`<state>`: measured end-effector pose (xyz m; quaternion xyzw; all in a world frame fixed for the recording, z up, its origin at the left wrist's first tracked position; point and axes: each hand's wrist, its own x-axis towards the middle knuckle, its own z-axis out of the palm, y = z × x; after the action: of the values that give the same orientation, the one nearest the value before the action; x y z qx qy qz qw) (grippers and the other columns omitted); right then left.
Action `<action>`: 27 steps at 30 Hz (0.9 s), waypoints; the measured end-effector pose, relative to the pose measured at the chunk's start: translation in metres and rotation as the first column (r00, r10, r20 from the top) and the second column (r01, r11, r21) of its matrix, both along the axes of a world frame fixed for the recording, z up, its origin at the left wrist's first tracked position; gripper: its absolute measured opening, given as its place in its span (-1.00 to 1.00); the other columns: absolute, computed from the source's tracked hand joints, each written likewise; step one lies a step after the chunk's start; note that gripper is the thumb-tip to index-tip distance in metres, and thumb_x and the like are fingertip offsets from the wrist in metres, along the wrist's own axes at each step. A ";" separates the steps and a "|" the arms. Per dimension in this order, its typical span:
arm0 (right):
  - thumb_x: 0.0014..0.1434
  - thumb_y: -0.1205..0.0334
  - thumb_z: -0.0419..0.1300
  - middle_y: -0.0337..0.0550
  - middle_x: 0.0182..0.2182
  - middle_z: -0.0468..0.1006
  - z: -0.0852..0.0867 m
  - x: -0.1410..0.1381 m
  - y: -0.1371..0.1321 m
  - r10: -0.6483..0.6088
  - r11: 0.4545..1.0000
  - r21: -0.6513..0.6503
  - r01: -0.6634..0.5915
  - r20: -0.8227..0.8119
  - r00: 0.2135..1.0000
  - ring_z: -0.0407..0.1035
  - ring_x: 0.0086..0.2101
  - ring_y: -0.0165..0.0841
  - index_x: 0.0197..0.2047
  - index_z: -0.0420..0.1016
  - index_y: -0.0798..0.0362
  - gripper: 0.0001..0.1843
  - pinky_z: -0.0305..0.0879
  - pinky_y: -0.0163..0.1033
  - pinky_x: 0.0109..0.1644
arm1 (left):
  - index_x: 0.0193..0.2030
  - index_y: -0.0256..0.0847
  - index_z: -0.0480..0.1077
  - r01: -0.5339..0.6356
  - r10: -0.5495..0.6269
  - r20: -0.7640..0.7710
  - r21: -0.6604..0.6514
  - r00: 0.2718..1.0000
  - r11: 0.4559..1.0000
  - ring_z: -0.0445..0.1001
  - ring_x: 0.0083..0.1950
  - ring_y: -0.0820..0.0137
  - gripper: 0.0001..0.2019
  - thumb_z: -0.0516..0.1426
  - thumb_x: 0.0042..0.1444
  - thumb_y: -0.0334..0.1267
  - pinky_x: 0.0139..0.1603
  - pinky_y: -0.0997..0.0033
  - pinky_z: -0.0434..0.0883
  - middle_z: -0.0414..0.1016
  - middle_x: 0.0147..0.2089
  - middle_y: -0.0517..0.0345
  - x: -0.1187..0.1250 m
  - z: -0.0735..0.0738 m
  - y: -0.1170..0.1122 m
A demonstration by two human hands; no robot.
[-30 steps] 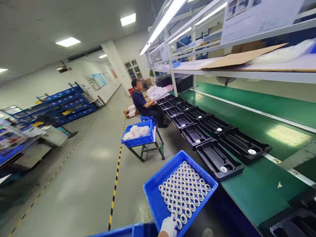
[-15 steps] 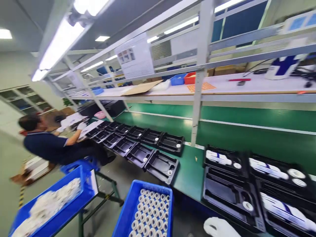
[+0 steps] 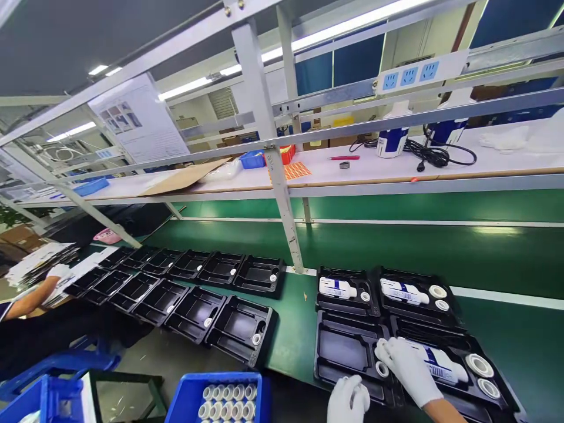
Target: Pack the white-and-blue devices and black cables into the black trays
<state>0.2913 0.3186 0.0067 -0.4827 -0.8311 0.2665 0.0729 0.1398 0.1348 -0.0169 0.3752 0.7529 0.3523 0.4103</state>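
My right hand (image 3: 408, 370), in a white glove, rests over a black moulded tray (image 3: 348, 352) on the green bench, its fingertips at a small white ring (image 3: 381, 369) seated in the tray's round pocket. My gloved left hand (image 3: 349, 399) hovers at that tray's near edge with its fingers curled; whether it holds anything is hidden. Just right, another tray (image 3: 467, 376) holds a white bottle with a blue label (image 3: 440, 364) and two tape rolls (image 3: 480, 365). A blue bin of white rings (image 3: 220, 399) sits below left.
Two rows of black trays (image 3: 198, 305) run left along the green bench (image 3: 506, 258), several with one ring. A co-worker's gloved hand and arm (image 3: 39, 288) handle papers at far left. A steel post (image 3: 273, 164) rises mid-bench; the shelf above carries bottles, cables and small bins.
The view swung right from the aisle to the bench in front. My left hand left the blue bin of rings, and both hands now sit at the near tray.
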 end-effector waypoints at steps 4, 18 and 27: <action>0.28 -0.18 0.29 -0.07 -0.11 0.63 -0.012 -0.012 0.010 -0.001 0.996 -0.088 0.000 -0.009 1.000 0.52 -0.07 -0.15 -0.11 0.57 -0.05 -0.63 0.48 0.02 0.03 | 0.14 -0.08 0.59 -0.064 0.068 0.134 -0.032 0.989 0.997 0.54 0.22 0.11 -0.55 0.12 0.21 0.00 0.39 0.18 0.41 0.61 0.19 -0.01 -0.005 -0.009 0.005; 0.38 -0.10 -0.04 -0.11 -0.22 0.71 0.022 -0.048 0.062 0.095 0.967 -0.228 -0.116 -0.102 0.990 0.56 -0.19 -0.16 -0.28 0.70 -0.04 -0.46 0.44 -0.18 -0.07 | 0.54 -0.37 0.08 -0.211 0.186 0.304 0.049 0.934 0.976 0.51 0.28 0.27 -0.21 0.10 0.21 -0.12 0.40 0.37 0.33 0.45 0.36 -0.19 0.000 0.013 0.075; 0.22 0.43 0.19 0.10 -0.34 0.62 -0.022 -0.075 0.186 0.149 0.951 0.242 -0.195 0.195 0.969 0.54 -0.30 -0.14 -0.32 0.52 0.12 -0.90 0.29 -0.13 -0.16 | 0.51 -0.48 0.10 -0.318 0.114 -0.691 -0.174 0.713 0.932 0.18 0.56 0.24 -0.41 -0.17 0.40 -0.30 0.61 0.26 0.09 0.20 0.55 -0.18 -0.210 0.025 0.073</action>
<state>0.2164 0.5051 -0.0157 -0.4160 -0.9009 0.1178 0.0389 -0.0706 0.2075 0.0081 0.3229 0.9304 0.1291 0.1160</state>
